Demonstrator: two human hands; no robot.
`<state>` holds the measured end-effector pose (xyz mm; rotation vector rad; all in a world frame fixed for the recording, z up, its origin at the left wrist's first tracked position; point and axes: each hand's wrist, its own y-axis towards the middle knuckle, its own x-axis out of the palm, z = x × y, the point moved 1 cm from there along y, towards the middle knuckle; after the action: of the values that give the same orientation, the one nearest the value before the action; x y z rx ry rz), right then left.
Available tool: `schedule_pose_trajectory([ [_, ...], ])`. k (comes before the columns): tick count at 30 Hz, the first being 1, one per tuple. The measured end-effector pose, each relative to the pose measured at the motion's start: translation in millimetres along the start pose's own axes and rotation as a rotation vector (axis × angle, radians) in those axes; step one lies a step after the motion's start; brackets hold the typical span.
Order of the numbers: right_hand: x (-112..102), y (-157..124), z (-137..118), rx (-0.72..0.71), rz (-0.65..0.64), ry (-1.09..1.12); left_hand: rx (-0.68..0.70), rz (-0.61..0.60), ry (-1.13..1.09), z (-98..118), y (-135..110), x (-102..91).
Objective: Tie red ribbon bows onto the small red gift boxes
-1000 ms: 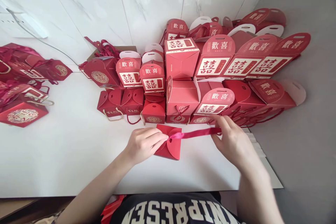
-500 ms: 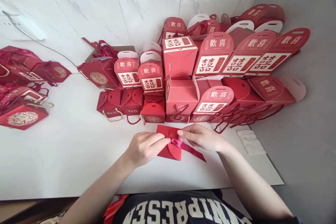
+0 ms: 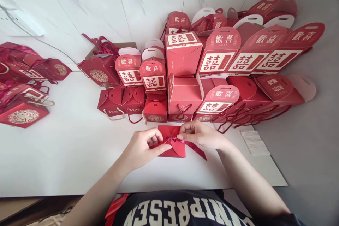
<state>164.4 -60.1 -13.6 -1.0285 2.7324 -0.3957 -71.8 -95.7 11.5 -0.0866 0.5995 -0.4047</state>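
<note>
A small red gift box (image 3: 177, 151) with curved, overlapping flaps lies on the table in front of me. Across its top runs a dark pink ribbon (image 3: 197, 151), knotted at the middle, with a long tail trailing off to the right. My left hand (image 3: 144, 148) is at the box's left side, fingers curled and thumb stretched along the flap, with the ribbon's left part between them. On the other side my right hand (image 3: 201, 135) pinches the ribbon just right of the knot. Its lower fingers are curled in, and the pinched bit is partly hidden.
Several red boxes with white labels (image 3: 218, 61) are stacked behind my hands against the tiled wall. Smaller red boxes (image 3: 109, 102) with rope handles stand left of them. More ribboned boxes (image 3: 23, 113) sit at the far left. A white tissue (image 3: 254, 142) lies at the right table edge.
My left hand has opened its thumb away from its fingers and drawn slightly left. The ribbon at the middle now shows as a tighter knot. My right hand stays close to it.
</note>
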Motion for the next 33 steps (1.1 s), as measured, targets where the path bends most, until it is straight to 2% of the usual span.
schedule_pose_trajectory([
  [7,-1,-3,-6,-0.018,-0.01,-0.067,-0.039,-0.096,-0.114,0,-3,-7.1],
  [12,-2,-3,-8,-0.05,-0.006,-0.069,-0.187,-0.219,-0.244,-9,0,-12.8],
  [15,-8,-5,-7,-0.087,0.027,-0.12,-0.202,-0.238,-0.28,-18,3,-15.0],
  [20,-18,-8,0,-0.068,0.019,-0.219,-0.215,-0.244,-0.266,-28,7,-21.2],
  [25,-16,-9,-4,-0.201,0.107,-0.39,-0.259,-0.276,-0.188,-19,6,-23.6],
  [29,-8,-12,-11,-0.218,0.122,-0.46,-0.343,-0.261,-0.137,-7,1,-16.0],
  [33,-2,-23,-22,-0.272,0.11,-0.497,-0.285,-0.247,-0.166,4,-1,-12.9],
])
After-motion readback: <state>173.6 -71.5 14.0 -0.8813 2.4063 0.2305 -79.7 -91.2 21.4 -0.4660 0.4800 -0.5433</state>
